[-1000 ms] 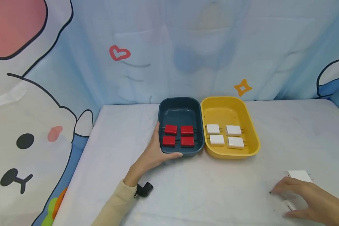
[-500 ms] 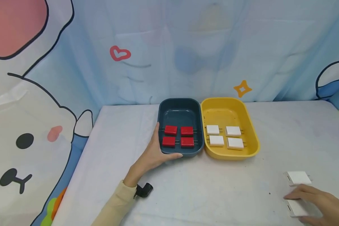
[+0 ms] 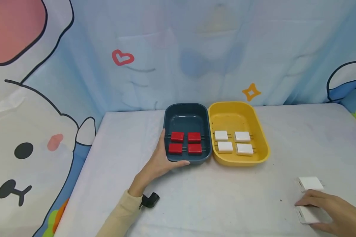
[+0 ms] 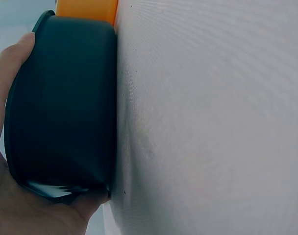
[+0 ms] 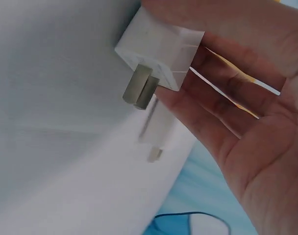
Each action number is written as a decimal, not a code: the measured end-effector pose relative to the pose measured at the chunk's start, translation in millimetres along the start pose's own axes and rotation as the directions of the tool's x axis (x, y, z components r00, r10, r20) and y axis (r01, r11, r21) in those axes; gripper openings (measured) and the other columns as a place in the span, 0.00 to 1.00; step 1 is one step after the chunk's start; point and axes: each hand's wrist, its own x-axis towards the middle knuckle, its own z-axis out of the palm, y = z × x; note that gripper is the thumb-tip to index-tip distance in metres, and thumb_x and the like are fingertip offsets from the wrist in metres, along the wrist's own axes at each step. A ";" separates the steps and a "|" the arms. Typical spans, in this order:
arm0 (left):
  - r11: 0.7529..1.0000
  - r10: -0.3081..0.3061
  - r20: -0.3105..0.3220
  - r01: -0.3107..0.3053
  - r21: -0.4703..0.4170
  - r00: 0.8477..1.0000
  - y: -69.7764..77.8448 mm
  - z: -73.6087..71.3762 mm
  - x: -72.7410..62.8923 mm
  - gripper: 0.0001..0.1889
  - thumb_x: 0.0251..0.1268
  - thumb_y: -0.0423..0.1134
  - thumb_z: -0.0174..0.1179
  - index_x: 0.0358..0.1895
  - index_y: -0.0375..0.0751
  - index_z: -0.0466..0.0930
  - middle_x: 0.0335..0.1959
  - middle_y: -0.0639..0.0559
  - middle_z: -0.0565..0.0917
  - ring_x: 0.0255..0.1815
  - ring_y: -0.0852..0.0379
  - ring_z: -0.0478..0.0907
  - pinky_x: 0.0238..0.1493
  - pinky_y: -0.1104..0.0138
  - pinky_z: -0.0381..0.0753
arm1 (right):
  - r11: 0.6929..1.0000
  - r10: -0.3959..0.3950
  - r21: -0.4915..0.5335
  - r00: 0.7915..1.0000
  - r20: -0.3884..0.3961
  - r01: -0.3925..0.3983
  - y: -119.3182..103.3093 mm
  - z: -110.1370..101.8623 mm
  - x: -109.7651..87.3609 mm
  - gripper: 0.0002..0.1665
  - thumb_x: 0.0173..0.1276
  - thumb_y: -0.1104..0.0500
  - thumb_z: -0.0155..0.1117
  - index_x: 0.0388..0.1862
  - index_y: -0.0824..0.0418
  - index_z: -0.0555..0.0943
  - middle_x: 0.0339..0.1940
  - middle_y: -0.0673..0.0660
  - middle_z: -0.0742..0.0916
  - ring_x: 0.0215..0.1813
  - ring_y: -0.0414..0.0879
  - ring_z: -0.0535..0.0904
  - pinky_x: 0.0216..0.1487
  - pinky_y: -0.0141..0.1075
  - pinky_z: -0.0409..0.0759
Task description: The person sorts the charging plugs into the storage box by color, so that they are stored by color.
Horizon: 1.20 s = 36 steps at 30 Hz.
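Note:
My left hand rests on the near left corner of a dark blue tray, thumb extended along its front wall and fingers along its left side. In the left wrist view the blue tray fills the space beside that hand. At the lower right, my right hand pinches a white wall charger between thumb and fingers. The right wrist view shows this charger's metal prongs. Just beyond it lies another white charger on the cloth.
Several red chargers lie in the blue tray. A yellow tray stands against its right side with several white chargers inside. White cloth covers the table, and a printed curtain hangs behind.
My right hand has shifted right from over the two loose chargers, and its thumb and fingers have come together on the nearer one. My left hand keeps its place at the blue tray.

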 end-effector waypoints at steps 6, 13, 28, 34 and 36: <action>1.000 -0.013 0.006 0.013 0.018 1.000 -0.8 -1.8 0.7 0.70 0.54 0.49 0.80 0.86 0.47 0.28 0.87 0.51 0.47 0.84 0.51 0.48 0.78 0.45 0.62 | 0.992 -0.105 -0.083 0.989 -0.102 0.097 -21.3 -30.7 4.6 0.27 0.50 0.56 0.88 0.48 0.56 0.86 0.47 0.48 0.83 0.43 0.46 0.80 0.48 0.51 0.87; 1.000 -0.009 -0.021 0.009 0.013 1.000 -0.3 -5.3 -0.3 0.71 0.53 0.48 0.81 0.86 0.47 0.29 0.86 0.50 0.48 0.84 0.50 0.49 0.78 0.44 0.62 | 0.985 -0.162 -0.097 0.946 -0.280 0.140 -62.7 -90.5 25.1 0.28 0.50 0.57 0.88 0.50 0.59 0.87 0.46 0.51 0.85 0.41 0.45 0.79 0.46 0.50 0.88; 1.000 -0.002 -0.008 0.002 0.011 1.000 -0.9 -1.1 0.7 0.69 0.55 0.46 0.80 0.86 0.46 0.29 0.87 0.48 0.47 0.84 0.48 0.48 0.78 0.42 0.60 | 0.925 -0.378 -0.193 0.834 -0.403 0.326 -103.9 -178.9 101.8 0.26 0.59 0.61 0.83 0.56 0.63 0.86 0.47 0.53 0.85 0.42 0.45 0.76 0.42 0.40 0.84; 1.000 -0.010 -0.005 0.010 0.012 1.000 -0.2 -1.5 0.7 0.70 0.55 0.46 0.80 0.86 0.47 0.28 0.87 0.49 0.47 0.84 0.50 0.48 0.79 0.44 0.59 | 0.930 -0.361 -0.197 0.870 -0.336 0.310 -101.8 -188.4 136.5 0.26 0.62 0.59 0.81 0.56 0.70 0.85 0.46 0.57 0.85 0.43 0.49 0.78 0.46 0.49 0.85; 1.000 -0.020 -0.009 0.020 0.016 1.000 0.1 -1.7 0.3 0.70 0.55 0.47 0.80 0.86 0.47 0.29 0.87 0.50 0.46 0.84 0.50 0.48 0.79 0.43 0.60 | 0.926 -0.369 -0.204 0.872 -0.322 0.316 -100.1 -189.4 147.2 0.25 0.62 0.59 0.81 0.54 0.71 0.85 0.44 0.57 0.85 0.42 0.49 0.79 0.46 0.49 0.85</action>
